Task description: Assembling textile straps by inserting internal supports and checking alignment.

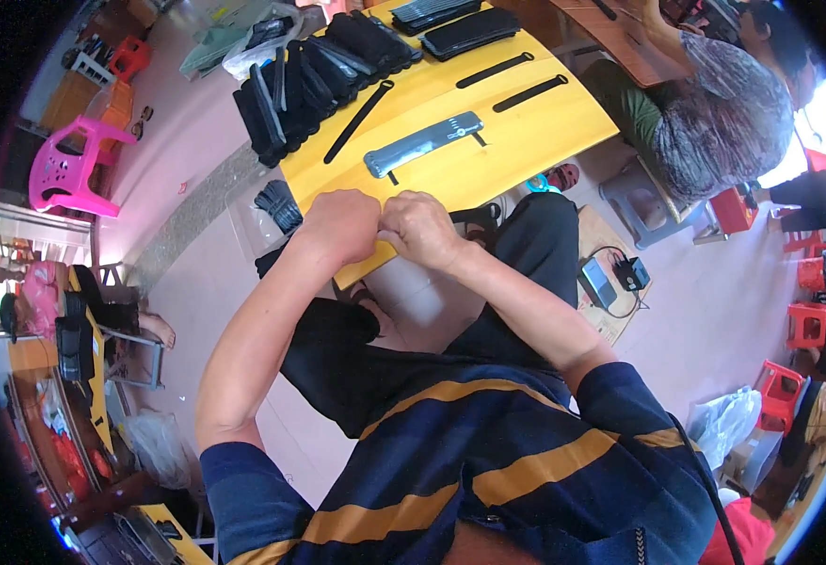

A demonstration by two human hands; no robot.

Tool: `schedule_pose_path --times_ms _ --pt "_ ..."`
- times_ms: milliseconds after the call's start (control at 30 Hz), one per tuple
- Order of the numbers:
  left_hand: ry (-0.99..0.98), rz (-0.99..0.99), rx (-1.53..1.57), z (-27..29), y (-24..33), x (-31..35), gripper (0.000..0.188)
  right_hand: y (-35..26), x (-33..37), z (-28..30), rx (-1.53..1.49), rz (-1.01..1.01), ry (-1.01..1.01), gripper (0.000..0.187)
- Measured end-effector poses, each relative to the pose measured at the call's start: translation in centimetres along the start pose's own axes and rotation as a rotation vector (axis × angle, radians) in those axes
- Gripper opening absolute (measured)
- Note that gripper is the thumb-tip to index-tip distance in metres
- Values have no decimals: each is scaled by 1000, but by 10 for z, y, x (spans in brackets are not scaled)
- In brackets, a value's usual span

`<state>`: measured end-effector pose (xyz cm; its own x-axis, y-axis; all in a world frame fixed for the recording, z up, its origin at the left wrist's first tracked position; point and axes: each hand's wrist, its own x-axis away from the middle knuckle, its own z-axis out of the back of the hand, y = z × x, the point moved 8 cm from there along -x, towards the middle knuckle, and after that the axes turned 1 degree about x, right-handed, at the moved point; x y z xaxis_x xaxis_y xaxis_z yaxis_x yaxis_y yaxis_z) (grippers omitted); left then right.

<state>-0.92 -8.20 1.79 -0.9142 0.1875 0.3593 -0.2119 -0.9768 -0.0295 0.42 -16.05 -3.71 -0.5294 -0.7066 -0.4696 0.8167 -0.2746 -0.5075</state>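
Observation:
My left hand [342, 224] and my right hand [420, 229] meet knuckle to knuckle over the near edge of the yellow table [535, 141]. Both are closed with the fingers curled in, and whatever they pinch, if anything, is hidden. Just beyond them lies a long grey-blue piece in shiny clear plastic [422, 144], with short black ends poking out beneath it. Black straps with a loop at one end lie flat around it: one strap [358, 122] to the left, another strap [495, 71] and a third strap [530, 93] to the far right.
Piles of black straps [314, 80] cover the table's far left, with flat stacks [469, 33] at the far edge. A person [728, 113] sits at the right. A pink chair [74, 169] stands left. A phone-like device with cables [598, 282] rests on a low board.

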Motion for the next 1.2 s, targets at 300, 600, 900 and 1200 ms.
schedule_pose_path --times_ms 300,600,900,1200 --pt "-7 27 -43 -11 2 -7 15 4 2 -4 17 -17 45 8" --pt "57 110 92 -20 2 31 21 -25 15 14 147 138 -29 16" --pt "437 246 786 -38 -10 76 27 -89 59 75 -54 133 320 19" --pt "616 137 613 -18 55 73 30 -5 82 26 -433 -568 203 24"
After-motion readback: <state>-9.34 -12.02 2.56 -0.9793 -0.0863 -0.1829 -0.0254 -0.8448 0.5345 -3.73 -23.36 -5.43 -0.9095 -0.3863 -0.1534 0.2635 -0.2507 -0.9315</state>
